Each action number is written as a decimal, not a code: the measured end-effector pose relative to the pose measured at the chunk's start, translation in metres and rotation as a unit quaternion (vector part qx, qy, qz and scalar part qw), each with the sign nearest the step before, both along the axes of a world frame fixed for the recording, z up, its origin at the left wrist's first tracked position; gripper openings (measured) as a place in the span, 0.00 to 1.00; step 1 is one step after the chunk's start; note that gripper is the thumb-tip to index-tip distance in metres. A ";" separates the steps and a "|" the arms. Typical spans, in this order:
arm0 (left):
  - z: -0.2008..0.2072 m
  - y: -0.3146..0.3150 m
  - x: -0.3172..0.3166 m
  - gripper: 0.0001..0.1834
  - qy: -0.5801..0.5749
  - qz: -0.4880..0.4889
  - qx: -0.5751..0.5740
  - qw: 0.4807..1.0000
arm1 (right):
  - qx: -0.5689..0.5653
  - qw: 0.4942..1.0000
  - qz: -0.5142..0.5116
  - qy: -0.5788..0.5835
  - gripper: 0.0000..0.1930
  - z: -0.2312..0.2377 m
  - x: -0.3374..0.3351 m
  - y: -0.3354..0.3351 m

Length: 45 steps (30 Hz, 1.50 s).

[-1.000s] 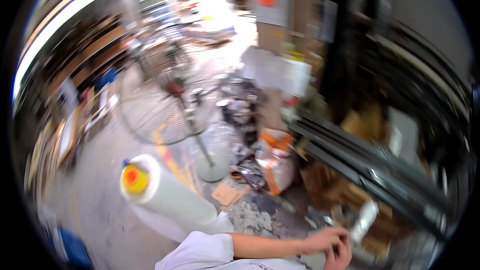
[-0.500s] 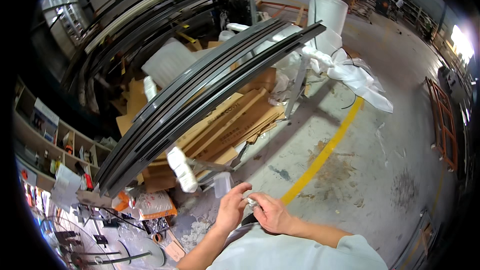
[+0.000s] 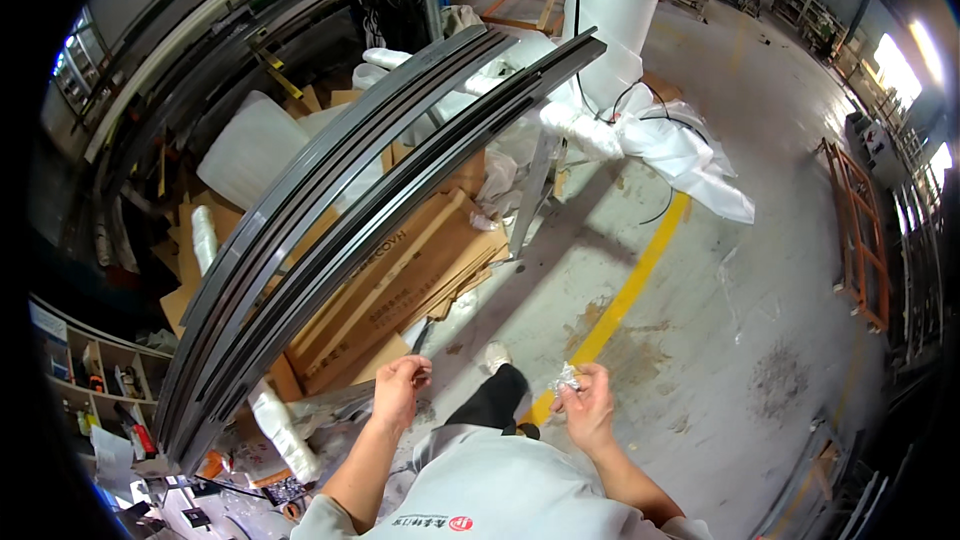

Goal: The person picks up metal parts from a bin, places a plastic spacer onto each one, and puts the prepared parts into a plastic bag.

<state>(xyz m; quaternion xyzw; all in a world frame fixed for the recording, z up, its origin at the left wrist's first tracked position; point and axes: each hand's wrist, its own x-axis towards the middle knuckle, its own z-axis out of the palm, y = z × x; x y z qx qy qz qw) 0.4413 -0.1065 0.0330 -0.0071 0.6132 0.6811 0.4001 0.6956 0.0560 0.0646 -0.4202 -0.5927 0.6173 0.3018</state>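
My right hand is closed on a small crumpled piece of clear, shiny plastic film, held in front of my body above the floor. Well apart from it, my left hand has its fingers curled together in a pinch; whether anything is between them is too small to make out. Beyond the left hand, long dark grey metal profiles lie side by side across a stand with white-wrapped supports. Flattened brown cardboard is stacked beneath them.
A big roll of white foam wrap stands at the far end, with loose white sheeting beside it. A yellow line crosses the concrete floor. An orange metal frame is at right, shelves at left. My shoe shows ahead.
My hands were together at the small shiny piece and are now apart, the right one keeping the film. The view has shifted; a foot shows ahead of me.
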 end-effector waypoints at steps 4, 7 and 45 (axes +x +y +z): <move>-0.015 0.104 -0.046 0.10 -0.162 0.056 0.008 0.985 | -0.061 0.996 -0.048 -0.036 0.09 -0.039 -0.001 0.097; 0.007 0.170 -0.061 0.09 -0.187 0.058 0.013 0.981 | -0.033 0.991 -0.100 -0.080 0.11 -0.050 -0.004 0.159; -0.047 0.000 -0.245 0.22 0.112 0.760 -0.421 0.482 | 0.603 0.479 0.610 -0.186 0.42 -0.038 -0.524 0.337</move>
